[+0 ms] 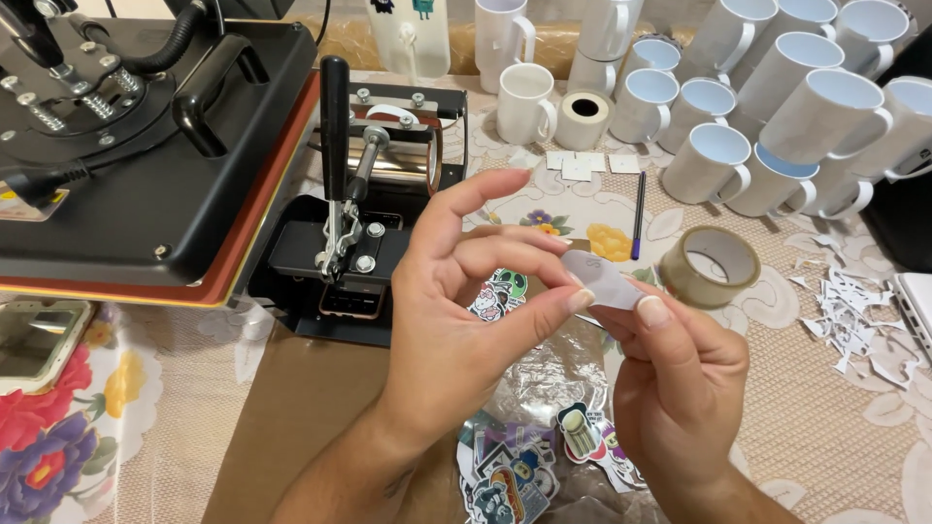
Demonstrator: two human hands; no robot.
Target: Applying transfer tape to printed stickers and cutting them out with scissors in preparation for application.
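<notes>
table [854,456], lace cloth over floral | 9–11 o'clock: black heat press [146,146], mug press [369,223] | 12–2: white mugs [757,107] | 3: tape roll [709,267], paper scraps [854,311] | 6: brown sheet [291,417], stickers [515,475]

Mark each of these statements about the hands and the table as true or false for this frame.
1. Both hands pinch one small pale sticker. True: left hand and right hand hold it together.
2. The tape roll is on the left hand's wrist. False: it lies on the table by the right hand.
3. White mugs crowd the far right. True.
4. The pen stands in a mug. False: it lies flat on the tablecloth.
5. Colourful stickers lie under the hands. True.
</notes>
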